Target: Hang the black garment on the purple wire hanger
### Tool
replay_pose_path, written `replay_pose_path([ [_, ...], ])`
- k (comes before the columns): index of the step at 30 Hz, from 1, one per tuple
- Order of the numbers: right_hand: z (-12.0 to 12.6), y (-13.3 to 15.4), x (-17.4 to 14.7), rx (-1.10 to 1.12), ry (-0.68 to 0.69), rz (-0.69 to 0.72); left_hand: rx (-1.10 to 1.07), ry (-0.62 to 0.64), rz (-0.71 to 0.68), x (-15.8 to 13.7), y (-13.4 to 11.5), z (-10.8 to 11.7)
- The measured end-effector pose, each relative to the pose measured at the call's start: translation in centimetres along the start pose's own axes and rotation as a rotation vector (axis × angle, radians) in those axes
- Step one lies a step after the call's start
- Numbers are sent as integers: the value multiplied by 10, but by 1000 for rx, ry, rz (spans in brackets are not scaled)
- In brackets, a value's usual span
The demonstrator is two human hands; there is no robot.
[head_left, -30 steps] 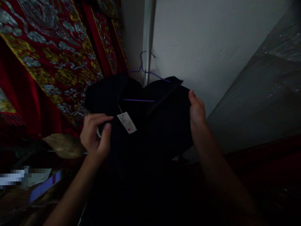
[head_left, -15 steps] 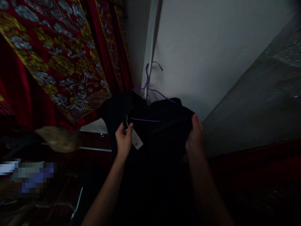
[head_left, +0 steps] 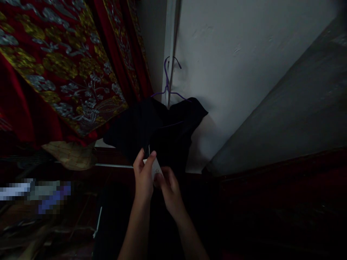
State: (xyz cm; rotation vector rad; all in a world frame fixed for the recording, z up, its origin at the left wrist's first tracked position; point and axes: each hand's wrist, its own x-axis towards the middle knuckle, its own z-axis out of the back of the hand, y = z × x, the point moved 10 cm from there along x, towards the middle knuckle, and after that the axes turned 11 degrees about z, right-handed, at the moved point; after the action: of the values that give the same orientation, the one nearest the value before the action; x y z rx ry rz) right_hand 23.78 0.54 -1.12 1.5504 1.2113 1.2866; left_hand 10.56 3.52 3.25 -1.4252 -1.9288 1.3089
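Note:
A dark garment (head_left: pixel 179 119), almost black in the dim light, hangs on a purple wire hanger (head_left: pixel 166 77) hooked at a pale upright edge. From its front hangs a small white paper tag (head_left: pixel 156 169) on a thin string. My left hand (head_left: pixel 144 171) pinches the tag's upper end between thumb and fingers. With its thumb and fingertips, my right hand (head_left: pixel 168 184) grips the lower end. The garment's lower part is lost in darkness.
On the left, a red cloth (head_left: pixel 89 68) with gold and silver embroidery hangs beside the garment. A white wall (head_left: pixel 230 54) with a grey lower part rises behind and to the right. A tan checked bundle (head_left: pixel 72 155) sits under the red cloth.
My right hand has let go of the garment's right shoulder and come left and down to the tag. The left hand keeps its pinch on the tag. That shoulder now hangs lower and closer in.

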Motion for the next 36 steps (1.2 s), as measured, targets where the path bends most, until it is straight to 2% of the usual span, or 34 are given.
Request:
replay_pose_path([
  [3,-4,12,7,5,39,13,-131,103,148,-2,4,-1],
  [6,18,27,21,-11,-54,60,-268,301,250,-5,2,-13],
  [8,36,38,35,-46,-170,99,-286,361,216,-6,-5,-16],
  [10,44,55,53,-129,-230,187,-253,362,138,-7,-11,-14],
  [12,33,74,71,-248,-136,305,-207,339,76,-8,-14,-9],
  [14,11,80,79,-329,55,380,-177,321,43,-10,-15,-4],
  [16,1,74,73,-360,131,400,-169,310,13,-10,-17,1],
  [17,6,68,67,-363,75,390,-169,309,-2,-11,-20,3],
  [19,29,46,48,-343,-143,322,-167,324,-27,-12,-24,4],
  [21,43,13,29,-288,-265,173,-169,353,-36,-13,-26,1],
  [24,30,-23,20,-204,-132,1,-171,397,-8,-18,-22,-6],
  [26,20,-23,24,-188,-55,13,-173,414,12,-23,-19,-10],
  [29,14,-9,32,-181,-26,69,-183,421,23,-28,-20,-14],
  [33,25,-4,30,-140,-116,54,-186,365,-28,-20,-21,-5],
  [36,35,-11,21,-93,-195,-1,-119,268,-92,-8,-2,12],
])
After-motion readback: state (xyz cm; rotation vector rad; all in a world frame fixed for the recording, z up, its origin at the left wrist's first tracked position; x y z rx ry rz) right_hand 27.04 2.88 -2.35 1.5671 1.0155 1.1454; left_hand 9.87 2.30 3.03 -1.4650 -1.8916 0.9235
